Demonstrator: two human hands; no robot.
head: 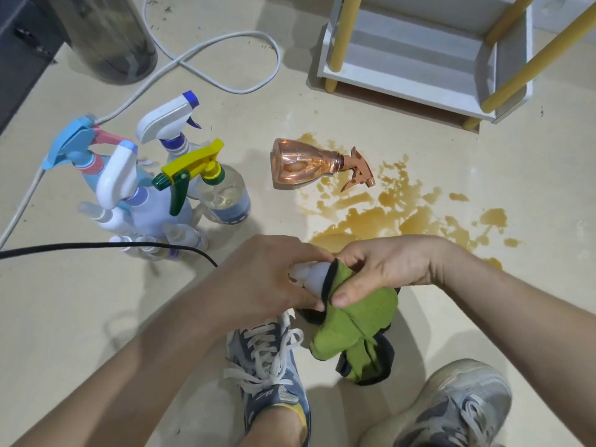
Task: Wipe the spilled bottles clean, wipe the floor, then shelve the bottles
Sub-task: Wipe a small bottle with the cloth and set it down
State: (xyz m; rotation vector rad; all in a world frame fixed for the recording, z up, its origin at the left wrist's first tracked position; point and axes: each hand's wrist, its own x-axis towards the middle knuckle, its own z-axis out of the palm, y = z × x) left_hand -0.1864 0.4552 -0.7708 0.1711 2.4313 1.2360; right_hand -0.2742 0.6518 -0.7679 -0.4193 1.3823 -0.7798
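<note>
A white bottle [311, 277] in green cloth [364, 314]

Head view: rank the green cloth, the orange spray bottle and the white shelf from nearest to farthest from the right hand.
1. green cloth: pinched in the right hand itself.
2. orange spray bottle: lying on its side, ahead and slightly left of the hand.
3. white shelf: farthest, at the top right.

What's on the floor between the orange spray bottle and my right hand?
In the head view, brown spill lies between the orange spray bottle and your right hand.
</note>
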